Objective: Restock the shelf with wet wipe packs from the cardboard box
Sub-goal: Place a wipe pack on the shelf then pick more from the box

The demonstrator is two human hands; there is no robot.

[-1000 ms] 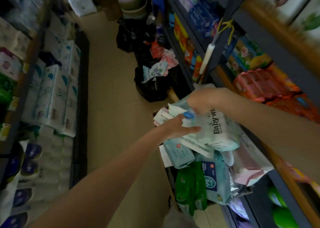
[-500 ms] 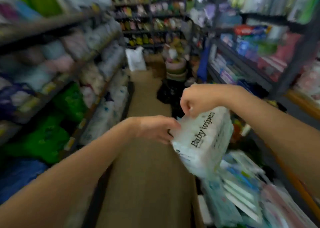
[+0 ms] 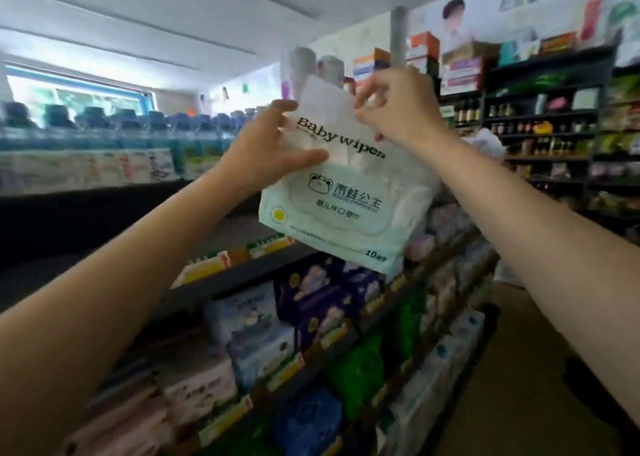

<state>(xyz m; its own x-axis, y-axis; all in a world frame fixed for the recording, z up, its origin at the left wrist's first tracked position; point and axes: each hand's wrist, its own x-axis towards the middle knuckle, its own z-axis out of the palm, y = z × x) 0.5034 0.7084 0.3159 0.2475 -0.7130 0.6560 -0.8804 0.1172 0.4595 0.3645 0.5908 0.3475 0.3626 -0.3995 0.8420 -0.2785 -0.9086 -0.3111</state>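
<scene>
White wet wipe pack (black lettering)

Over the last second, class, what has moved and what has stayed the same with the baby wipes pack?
The baby wipes pack has been lifted from the pile of packs low in the aisle up to head height in front of the shelves. The right hand has kept pinching its top edge; the left hand, earlier only touching the pack, now holds its left side.
</scene>
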